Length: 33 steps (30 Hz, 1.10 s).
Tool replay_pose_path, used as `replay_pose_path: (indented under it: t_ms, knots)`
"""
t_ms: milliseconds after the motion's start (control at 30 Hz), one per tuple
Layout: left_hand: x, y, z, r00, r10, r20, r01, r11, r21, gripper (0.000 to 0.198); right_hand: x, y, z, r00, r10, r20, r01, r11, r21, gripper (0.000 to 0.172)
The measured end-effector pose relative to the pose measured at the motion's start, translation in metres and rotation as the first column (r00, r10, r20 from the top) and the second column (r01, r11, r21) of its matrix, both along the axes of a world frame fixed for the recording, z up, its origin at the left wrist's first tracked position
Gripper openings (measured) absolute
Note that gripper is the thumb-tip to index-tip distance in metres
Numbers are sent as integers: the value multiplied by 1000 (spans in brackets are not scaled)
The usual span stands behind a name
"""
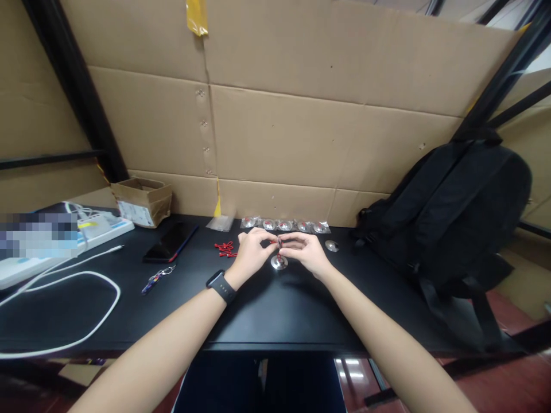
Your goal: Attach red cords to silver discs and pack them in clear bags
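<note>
Head view: fingertips are hiding most of the red cord (279,253), so knot or loop is staying unclear; forearms are getting cut off at the bottom edge. The metal disc (279,264) is sitting just below the fingertips, at 6 o'clock from them, looking round, shiny silver, cord at its middle; can't tell if hanging or resting. Left hand (253,250) is pinching the cord; right hand (306,252) is curling in at it, grip can't be told. Wrapped discs (284,225) are lining up at 12 o'clock from the disc, loose cords (225,249) are lying between 9 and 10.
</note>
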<state>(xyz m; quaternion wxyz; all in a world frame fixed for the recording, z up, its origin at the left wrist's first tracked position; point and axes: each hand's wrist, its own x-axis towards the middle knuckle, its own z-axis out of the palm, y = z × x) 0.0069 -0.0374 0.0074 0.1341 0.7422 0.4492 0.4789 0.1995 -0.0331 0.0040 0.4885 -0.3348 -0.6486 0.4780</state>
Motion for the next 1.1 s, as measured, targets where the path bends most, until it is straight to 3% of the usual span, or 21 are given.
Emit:
replay_pose_path:
  t_ms: [167, 267, 367, 567, 733, 933, 1100]
  knots:
    - [4, 4, -5, 982, -98, 164, 113, 990, -84, 12, 8, 2, 6, 1000, 18, 21, -20, 996, 89, 30]
    - [5, 5, -7, 973, -132, 188, 157, 980, -123, 17, 8, 4, 2, 1000, -9, 18, 8, 997, 71, 29]
    - [5, 3, -6, 990, -81, 113, 95, 988, -125, 17, 6, 7, -5, 998, -61, 28, 60, 997, 54, 31]
    - [5, -2, -1, 998, -1, -67, -10, 988, -155, 20, 8, 6, -6, 962, -172, 213, 133, 973, 188, 31]
    - [5, -3, -1, 993, 11, -121, -33, 983, -183, 21, 9, 1, 2, 930, -201, 309, 119, 957, 265, 26]
    - [5, -6, 1, 985, -12, -173, -10, 992, -125, 23, 11, -1, 6, 913, -209, 350, 81, 935, 347, 19]
    - [5, -7, 1, 976, -8, -219, -8, 997, -71, 20, 10, -3, 6, 869, -295, 398, 99, 891, 443, 15]
